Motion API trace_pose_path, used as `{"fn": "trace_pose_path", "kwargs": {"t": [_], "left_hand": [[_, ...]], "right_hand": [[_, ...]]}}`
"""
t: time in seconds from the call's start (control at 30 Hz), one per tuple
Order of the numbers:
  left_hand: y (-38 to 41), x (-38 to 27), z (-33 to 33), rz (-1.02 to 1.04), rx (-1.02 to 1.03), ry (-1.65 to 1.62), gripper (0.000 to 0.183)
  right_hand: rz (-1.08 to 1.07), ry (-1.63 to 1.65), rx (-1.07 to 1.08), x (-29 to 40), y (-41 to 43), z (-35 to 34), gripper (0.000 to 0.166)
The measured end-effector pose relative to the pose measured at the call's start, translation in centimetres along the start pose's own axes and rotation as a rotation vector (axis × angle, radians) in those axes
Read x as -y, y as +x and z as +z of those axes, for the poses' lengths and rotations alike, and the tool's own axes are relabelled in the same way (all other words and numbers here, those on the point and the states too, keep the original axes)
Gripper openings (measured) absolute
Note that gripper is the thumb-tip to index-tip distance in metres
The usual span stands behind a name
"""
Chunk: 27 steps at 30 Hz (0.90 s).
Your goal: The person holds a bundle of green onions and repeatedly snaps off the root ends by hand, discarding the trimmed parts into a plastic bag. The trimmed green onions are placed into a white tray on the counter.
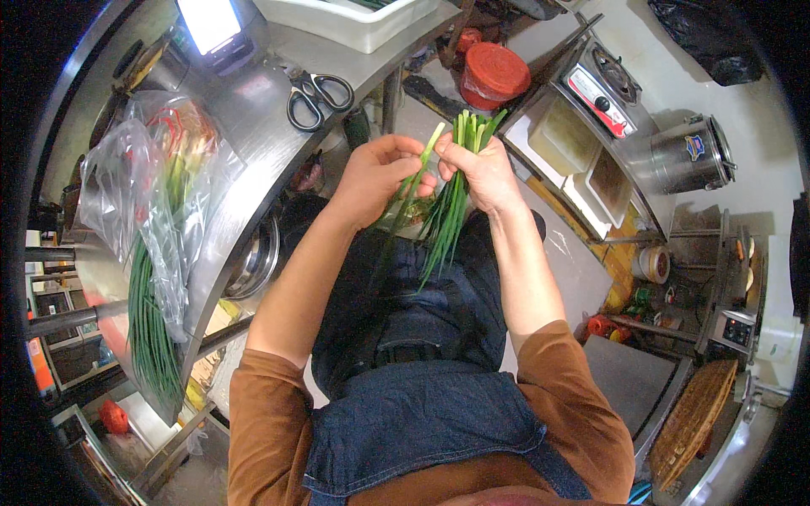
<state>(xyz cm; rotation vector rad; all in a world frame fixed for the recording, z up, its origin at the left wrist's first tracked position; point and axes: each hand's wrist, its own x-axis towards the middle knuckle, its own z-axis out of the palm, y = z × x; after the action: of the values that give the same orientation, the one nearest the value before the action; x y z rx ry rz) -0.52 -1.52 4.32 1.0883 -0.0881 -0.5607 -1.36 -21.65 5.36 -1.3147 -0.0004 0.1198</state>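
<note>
My right hand (476, 166) is closed around a bunch of green onions (448, 209), pale cut ends up and green leaves hanging down over my lap. Just left of it, my left hand (391, 174) pinches a single green onion stalk (432, 140) between thumb and fingers. More green onions (152, 316) lie on the steel table to the left, their root ends inside a clear plastic bag (196, 246). Black-handled scissors (316, 100) rest near the table's edge.
A lit screen device (212, 28) and a white plastic tray (367, 28) stand on the steel table (253, 114). Beyond my hands is a red lidded bucket (495, 73). To the right are a gas stove (598, 95), a steel pot (690, 155) and food containers (563, 139). A steel bowl (259, 259) sits below the table.
</note>
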Motion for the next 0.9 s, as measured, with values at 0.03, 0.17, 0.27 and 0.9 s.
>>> {"fn": "trace_pose_path", "kwargs": {"t": [0.03,0.17,0.27,0.9], "left_hand": [[0.0,0.1,-0.2,-0.003,0.005,-0.031,0.025],[0.3,0.5,-0.7,0.013,0.021,-0.087,0.025],[0.4,0.8,-0.5,0.046,-0.008,-0.028,0.025],[0.9,1.7,-3.6,-0.138,-0.007,-0.288,0.021]], "right_hand": [[-0.007,-0.042,-0.023,0.1,0.0,0.1,0.013],[-0.018,-0.104,-0.088,0.4,0.1,0.5,0.012],[-0.002,-0.106,-0.066,0.6,-0.2,1.1,0.013],[0.069,-0.188,-0.156,-0.1,0.9,-0.1,0.013]]}}
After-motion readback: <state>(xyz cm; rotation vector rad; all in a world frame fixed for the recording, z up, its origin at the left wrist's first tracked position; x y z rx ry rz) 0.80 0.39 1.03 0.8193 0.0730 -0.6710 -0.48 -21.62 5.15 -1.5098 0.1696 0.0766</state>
